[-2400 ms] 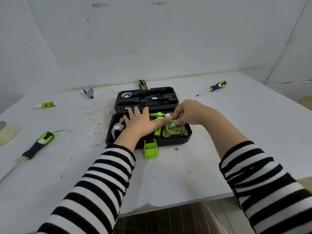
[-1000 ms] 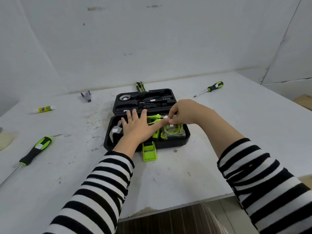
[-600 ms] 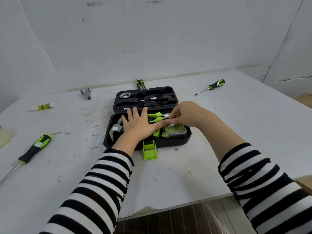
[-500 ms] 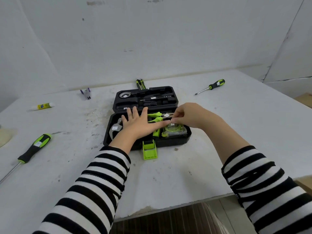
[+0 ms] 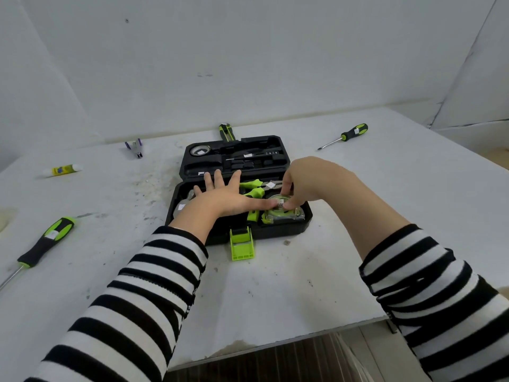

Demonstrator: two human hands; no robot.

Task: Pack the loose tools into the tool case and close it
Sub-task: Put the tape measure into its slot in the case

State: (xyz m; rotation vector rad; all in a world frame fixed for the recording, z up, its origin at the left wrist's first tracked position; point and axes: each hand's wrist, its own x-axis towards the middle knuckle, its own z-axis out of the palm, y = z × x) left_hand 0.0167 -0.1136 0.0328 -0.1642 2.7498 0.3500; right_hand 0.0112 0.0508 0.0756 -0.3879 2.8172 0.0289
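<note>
The black tool case [image 5: 303, 227] lies open at the table's middle, its lid [image 5: 281, 150] flat behind and a green latch [image 5: 241, 245] hanging off the front. My left hand [image 5: 220, 197] lies flat, fingers spread, over the tools in the near half, beside green-handled pliers [image 5: 254, 188]. My right hand [image 5: 305, 183] has its fingertips on the green tape measure [image 5: 283, 213] in the right pocket. Loose on the table: a big green-black screwdriver [image 5: 45, 241] at left, a smaller screwdriver [image 5: 347, 135] at far right, and a green utility knife [image 5: 226, 132] behind the lid.
A glue stick [image 5: 63, 170] and a small purple-handled clipper [image 5: 135, 147] lie at the far left. The white table's [image 5: 275, 299] front edge runs below my arms. White walls close in behind and at right.
My right hand's fingertips have dropped from the pliers' tip onto the tape measure. My left hand stays flat on the case. The view has shifted slightly.
</note>
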